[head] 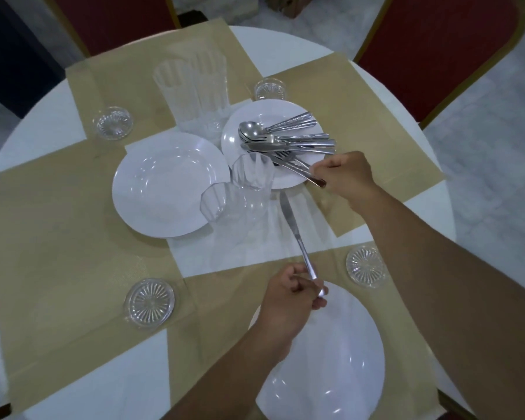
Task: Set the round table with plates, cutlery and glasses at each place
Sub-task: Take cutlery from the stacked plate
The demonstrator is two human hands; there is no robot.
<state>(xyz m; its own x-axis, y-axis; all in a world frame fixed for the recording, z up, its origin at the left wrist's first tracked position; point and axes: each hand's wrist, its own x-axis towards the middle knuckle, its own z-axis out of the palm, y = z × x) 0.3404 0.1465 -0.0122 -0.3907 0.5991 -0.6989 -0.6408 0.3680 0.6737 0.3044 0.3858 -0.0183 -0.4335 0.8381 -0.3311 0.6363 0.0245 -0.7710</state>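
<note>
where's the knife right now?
Head view, centre: the knife is held by its handle in the left hand, blade pointing away toward the two near glasses, above the near plate.

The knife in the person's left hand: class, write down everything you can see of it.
The knife is a plain table knife that looks like polished steel, with a rounded blade and a slim handle that widens at its end. The left hand pinches the handle end, its grip closed round it. The knife is held in the air, blade pointing away from the person toward the clear glasses in the middle of the table. Nothing but the hand appears to touch it. It hangs beyond the near white plate.
</note>
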